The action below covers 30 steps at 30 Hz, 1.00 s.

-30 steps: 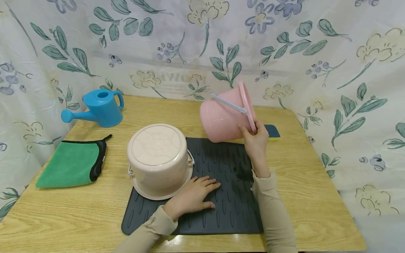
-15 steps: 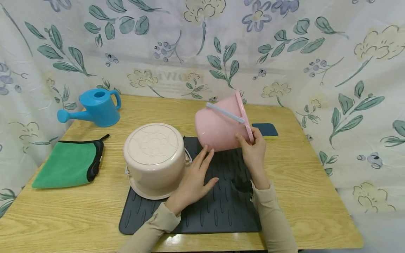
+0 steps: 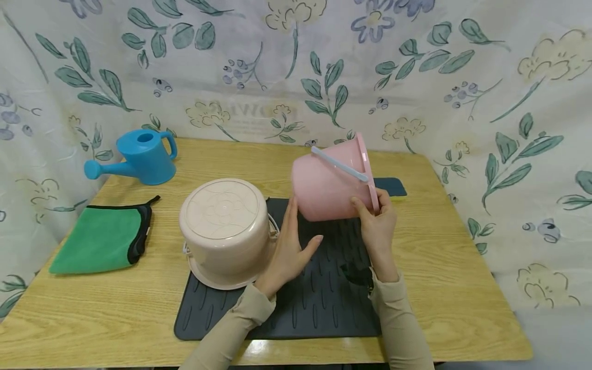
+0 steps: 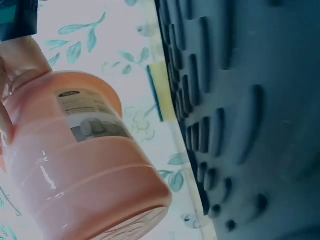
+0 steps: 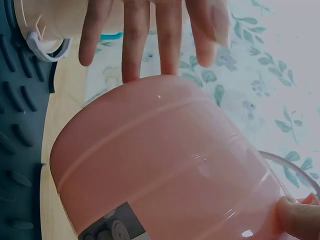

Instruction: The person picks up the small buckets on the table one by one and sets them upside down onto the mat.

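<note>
A pink bucket (image 3: 326, 182) with a pale blue handle is held tilted on its side above the black ridged mat (image 3: 324, 288), its mouth facing right. My right hand (image 3: 380, 231) grips the bucket's rim, thumb on the outer wall. At the bucket's base, my left hand (image 3: 289, 252) has its fingers straight, fingertips right at the bottom edge. The right wrist view shows those left fingers (image 5: 137, 45) spread at the base. A printed label (image 4: 90, 115) shows on the bucket's side in the left wrist view. To the left, a beige bucket (image 3: 226, 231) stands upside down on the mat.
A blue watering can (image 3: 148, 156) stands at the back left. In front of it lies a folded green cloth (image 3: 99, 239) with black trim. A dark blue sponge (image 3: 390, 186) lies behind the right hand. A floral curtain (image 3: 259, 67) hangs behind the table.
My left hand has risen from the mat to the pink bucket's base. The bucket has come down a little, and its base has shifted towards the left hand. My right hand keeps its grip.
</note>
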Each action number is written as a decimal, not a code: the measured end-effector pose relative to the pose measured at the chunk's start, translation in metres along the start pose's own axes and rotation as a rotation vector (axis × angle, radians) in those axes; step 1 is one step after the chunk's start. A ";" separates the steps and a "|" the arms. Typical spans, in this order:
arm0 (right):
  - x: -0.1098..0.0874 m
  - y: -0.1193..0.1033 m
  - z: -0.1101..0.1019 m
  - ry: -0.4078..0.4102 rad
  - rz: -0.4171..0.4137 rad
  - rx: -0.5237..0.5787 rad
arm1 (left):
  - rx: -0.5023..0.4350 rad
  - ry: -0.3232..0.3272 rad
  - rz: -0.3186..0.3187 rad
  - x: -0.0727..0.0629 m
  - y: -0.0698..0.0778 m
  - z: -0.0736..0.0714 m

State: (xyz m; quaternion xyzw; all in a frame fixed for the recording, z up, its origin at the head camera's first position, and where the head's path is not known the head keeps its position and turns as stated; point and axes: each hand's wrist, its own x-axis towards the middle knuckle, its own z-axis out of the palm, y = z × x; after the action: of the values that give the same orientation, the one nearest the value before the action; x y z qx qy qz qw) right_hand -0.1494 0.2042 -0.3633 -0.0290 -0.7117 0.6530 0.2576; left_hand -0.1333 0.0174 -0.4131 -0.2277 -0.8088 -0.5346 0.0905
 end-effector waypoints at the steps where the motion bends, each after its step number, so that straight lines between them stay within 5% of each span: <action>1: 0.000 0.000 -0.001 0.004 -0.002 0.002 | -0.023 0.003 -0.023 0.003 0.000 0.001; 6: -0.003 -0.003 -0.005 0.022 -0.005 0.032 | -0.117 0.007 -0.115 0.014 0.001 0.006; 10: -0.005 -0.005 -0.007 0.045 -0.008 0.067 | -0.132 0.041 -0.090 0.024 0.002 0.010; 16: -0.006 -0.006 -0.004 0.090 -0.037 0.129 | -0.068 0.131 0.016 0.038 0.011 0.016; 23: -0.005 -0.006 0.000 0.123 -0.024 0.188 | 0.087 0.236 0.222 0.048 0.018 0.012; 30: -0.003 -0.003 -0.001 0.133 -0.053 0.200 | 0.180 0.261 0.392 0.054 0.020 0.007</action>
State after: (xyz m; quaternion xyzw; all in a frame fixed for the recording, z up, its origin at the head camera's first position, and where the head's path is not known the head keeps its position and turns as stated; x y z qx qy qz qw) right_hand -0.1453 0.2037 -0.3617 -0.0277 -0.6247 0.7103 0.3231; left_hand -0.1711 0.0445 -0.3787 -0.3002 -0.7749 -0.4576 0.3162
